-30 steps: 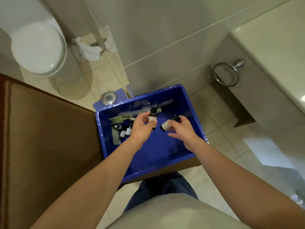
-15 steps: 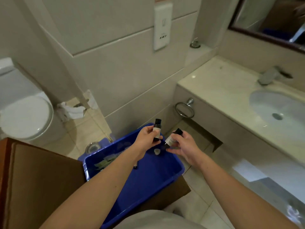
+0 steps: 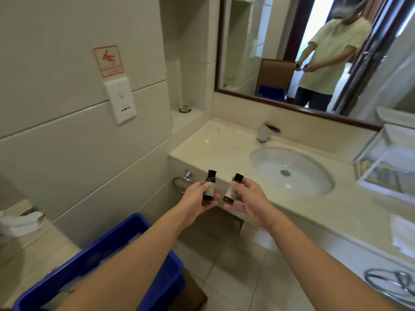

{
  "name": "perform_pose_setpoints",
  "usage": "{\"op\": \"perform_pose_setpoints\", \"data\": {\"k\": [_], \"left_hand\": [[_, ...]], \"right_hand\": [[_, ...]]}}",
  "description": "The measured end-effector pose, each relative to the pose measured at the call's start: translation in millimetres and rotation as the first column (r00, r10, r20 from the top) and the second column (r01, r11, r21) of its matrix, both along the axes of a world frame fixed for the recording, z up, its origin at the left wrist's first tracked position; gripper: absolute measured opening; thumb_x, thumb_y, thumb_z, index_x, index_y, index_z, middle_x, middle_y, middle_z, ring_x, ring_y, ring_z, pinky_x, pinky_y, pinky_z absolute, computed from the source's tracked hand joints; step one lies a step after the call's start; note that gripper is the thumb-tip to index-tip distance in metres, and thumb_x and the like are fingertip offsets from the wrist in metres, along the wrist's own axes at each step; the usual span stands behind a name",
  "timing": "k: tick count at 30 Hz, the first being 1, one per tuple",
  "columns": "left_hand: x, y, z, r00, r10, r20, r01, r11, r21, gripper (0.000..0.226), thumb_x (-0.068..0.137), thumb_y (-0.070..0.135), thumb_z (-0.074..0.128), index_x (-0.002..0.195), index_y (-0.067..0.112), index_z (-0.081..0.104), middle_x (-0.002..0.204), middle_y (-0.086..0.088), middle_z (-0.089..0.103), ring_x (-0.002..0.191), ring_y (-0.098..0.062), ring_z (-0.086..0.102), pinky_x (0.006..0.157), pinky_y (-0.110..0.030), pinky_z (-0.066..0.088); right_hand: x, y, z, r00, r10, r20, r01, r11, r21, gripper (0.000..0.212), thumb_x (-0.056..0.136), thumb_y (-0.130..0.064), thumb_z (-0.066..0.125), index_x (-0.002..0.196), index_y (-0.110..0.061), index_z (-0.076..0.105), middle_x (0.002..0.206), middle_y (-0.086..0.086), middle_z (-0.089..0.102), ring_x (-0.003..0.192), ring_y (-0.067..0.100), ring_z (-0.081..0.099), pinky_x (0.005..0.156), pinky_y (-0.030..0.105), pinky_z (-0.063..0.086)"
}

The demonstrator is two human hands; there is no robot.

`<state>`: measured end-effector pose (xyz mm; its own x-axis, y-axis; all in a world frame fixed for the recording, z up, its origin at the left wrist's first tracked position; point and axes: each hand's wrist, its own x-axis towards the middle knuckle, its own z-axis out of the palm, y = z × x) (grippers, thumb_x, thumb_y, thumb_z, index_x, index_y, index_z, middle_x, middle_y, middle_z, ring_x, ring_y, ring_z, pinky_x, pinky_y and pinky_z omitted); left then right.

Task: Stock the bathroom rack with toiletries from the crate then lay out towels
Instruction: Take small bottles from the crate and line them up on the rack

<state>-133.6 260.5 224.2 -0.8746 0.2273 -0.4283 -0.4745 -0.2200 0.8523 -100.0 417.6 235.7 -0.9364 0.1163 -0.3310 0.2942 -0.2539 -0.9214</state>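
Vanity counter point(image 3: 215, 142) now fills my view where the blue crate point(image 3: 173, 274) did a second ago. I have my left hand point(image 3: 197, 199) gripping a dark bottle point(image 3: 209, 187) and my right hand point(image 3: 252, 198) pinching a second bottle point(image 3: 233, 189), both lifted clear of the crate, ready for the glass rack point(image 3: 370, 151).

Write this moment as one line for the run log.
left hand: holds left bottle upright; right hand: holds right bottle tilted; crate: lower left; clear rack: on counter, far right
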Motion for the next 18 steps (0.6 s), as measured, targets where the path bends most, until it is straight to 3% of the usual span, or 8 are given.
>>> {"op": "perform_pose_setpoints", "data": {"k": [5,9,14,18], "left_hand": [[10.5,84.2,14.7,0.986,-0.128,-0.105,0.117,0.988,-0.104,0.031,0.098,0.03,0.051,0.108,0.003,0.059,0.082,-0.005,0.06,0.067,-0.013,0.056,0.061,-0.025,0.046],[20.9,148.5,23.8,0.968,-0.168,-0.185,0.141,0.979,-0.148,0.022,0.094,0.029,0.059,0.106,0.011,0.057,0.087,0.001,0.062,0.063,-0.008,0.055,0.054,-0.021,0.044],[27.9,220.8,31.7,0.94,-0.229,-0.252,0.19,0.967,-0.171,0.017,0.091,0.026,0.062,0.093,0.01,0.058,0.064,0.007,0.057,0.051,-0.005,0.05,0.047,-0.019,0.038],[34.5,271.4,35.6,0.935,-0.249,-0.252,0.223,0.966,-0.128,0.019,0.093,0.029,0.06,0.09,0.011,0.061,0.075,0.004,0.06,0.057,-0.004,0.057,0.053,-0.019,0.048]], "right_hand": [[16.7,81.5,21.5,0.996,-0.048,-0.08,0.053,0.997,0.058,0.013,0.093,-0.015,0.061,0.105,-0.008,0.061,0.099,0.014,0.055,0.089,0.026,0.063,0.061,0.037,0.059],[31.0,143.4,29.9,0.992,-0.086,-0.097,0.093,0.993,0.066,0.014,0.092,-0.016,0.063,0.104,-0.009,0.061,0.101,0.013,0.057,0.093,0.028,0.065,0.063,0.037,0.058],[50.4,213.1,37.6,0.983,-0.139,-0.122,0.15,0.985,0.087,0.019,0.091,-0.018,0.065,0.106,-0.007,0.062,0.101,0.014,0.062,0.089,0.026,0.068,0.063,0.037,0.058],[65.8,260.0,43.5,0.972,-0.191,-0.139,0.206,0.974,0.098,0.017,0.09,-0.018,0.065,0.106,-0.012,0.063,0.1,0.012,0.064,0.089,0.026,0.069,0.064,0.038,0.058]]}}
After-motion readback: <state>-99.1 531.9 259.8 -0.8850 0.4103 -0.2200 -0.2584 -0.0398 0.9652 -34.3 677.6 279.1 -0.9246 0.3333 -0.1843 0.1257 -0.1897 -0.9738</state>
